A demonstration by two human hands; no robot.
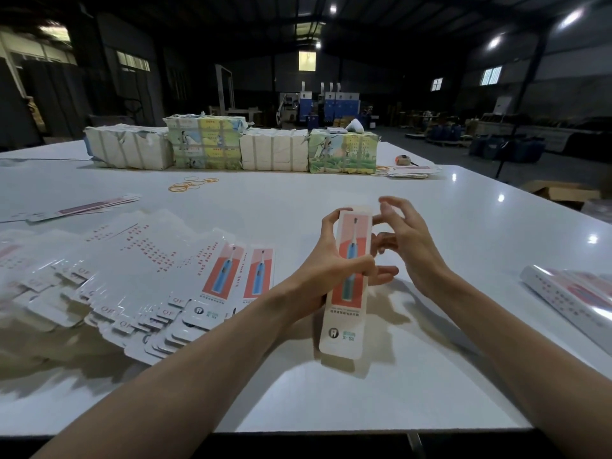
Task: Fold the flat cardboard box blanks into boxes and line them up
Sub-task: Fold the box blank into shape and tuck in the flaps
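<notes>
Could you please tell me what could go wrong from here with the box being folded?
1. Only the left hand grips the long, narrow red-and-white cardboard box, around its middle. The right hand is open beside its top, so the box might twist or crease.
2. The fanned pile of flat white cardboard blanks lies close beside the left forearm, so a careless sweep could scatter it.

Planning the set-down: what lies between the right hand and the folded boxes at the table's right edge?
In the head view, only bare white table lies between the right hand and the folded boxes.
</notes>
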